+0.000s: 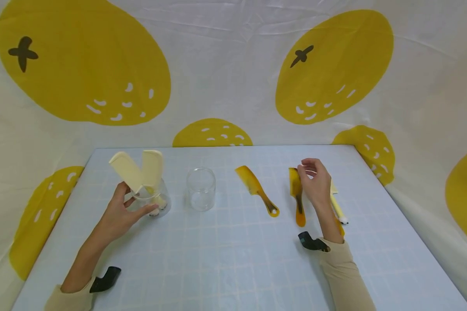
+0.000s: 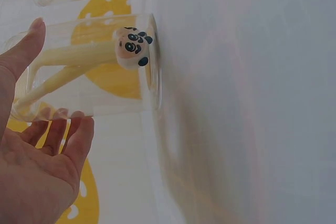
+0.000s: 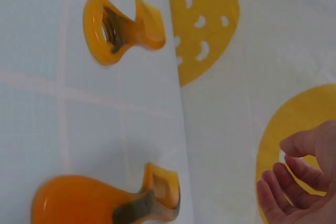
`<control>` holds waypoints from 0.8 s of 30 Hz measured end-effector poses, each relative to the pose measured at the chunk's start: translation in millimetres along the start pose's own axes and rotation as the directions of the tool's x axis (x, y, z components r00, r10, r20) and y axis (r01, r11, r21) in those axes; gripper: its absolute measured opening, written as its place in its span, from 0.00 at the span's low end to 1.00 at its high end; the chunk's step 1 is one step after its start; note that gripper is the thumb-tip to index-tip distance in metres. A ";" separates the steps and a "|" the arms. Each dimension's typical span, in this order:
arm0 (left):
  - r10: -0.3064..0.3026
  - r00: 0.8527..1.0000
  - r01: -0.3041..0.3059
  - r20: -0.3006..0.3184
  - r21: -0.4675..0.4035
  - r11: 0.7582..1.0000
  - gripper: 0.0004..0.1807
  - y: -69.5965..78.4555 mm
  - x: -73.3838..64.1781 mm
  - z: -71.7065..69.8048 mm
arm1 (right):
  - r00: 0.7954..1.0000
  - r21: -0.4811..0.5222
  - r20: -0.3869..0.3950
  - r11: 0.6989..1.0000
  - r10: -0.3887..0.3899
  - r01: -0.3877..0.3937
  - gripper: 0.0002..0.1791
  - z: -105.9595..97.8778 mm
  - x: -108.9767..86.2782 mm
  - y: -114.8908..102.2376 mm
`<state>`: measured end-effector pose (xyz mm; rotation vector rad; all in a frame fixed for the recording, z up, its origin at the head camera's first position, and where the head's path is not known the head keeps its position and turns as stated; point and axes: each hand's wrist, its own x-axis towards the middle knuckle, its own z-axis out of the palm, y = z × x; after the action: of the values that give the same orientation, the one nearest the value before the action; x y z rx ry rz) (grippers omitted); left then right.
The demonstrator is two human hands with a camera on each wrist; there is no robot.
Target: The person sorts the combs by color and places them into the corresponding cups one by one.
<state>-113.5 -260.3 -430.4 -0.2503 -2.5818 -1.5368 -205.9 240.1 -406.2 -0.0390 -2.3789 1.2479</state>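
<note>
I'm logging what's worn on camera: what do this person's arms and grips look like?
The left sleeve and right sleeve are beige. A black bent piece juts from each sleeve's end. The left grip and right grip show no gloves or rings.

2 arms in, both reaching forward, well apart. Left forearm (image 1: 86, 259) angles inward; left grip (image 1: 118, 214) is in a wide C hold, thumb opposed across the gap, fingers bent. Right forearm (image 1: 331, 222) also leans inward; right grip (image 1: 316, 183) is raised, fingers loosely curled, thumb tip near index but apart. Beige sleeves (image 1: 346, 272) end behind both wrists.
</note>
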 end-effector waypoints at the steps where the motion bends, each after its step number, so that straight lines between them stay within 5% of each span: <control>1: -0.002 1.000 0.002 -0.001 -0.001 1.000 0.51 0.6 -0.2 -0.2 | 1.000 -0.011 -0.001 1.000 0.010 -0.010 0.14 -1.3 1.0 1.4; 24: -0.033 0.999 0.033 0.006 0.010 0.999 0.51 4.0 -1.1 -1.8 | 0.984 -0.156 -0.051 0.972 0.172 -0.178 0.19 -34.0 13.5 43.0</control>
<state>-111.6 -260.1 -426.3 -0.2131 -2.6100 -1.5365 -212.1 294.8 -418.4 -0.3261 -2.4822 1.1175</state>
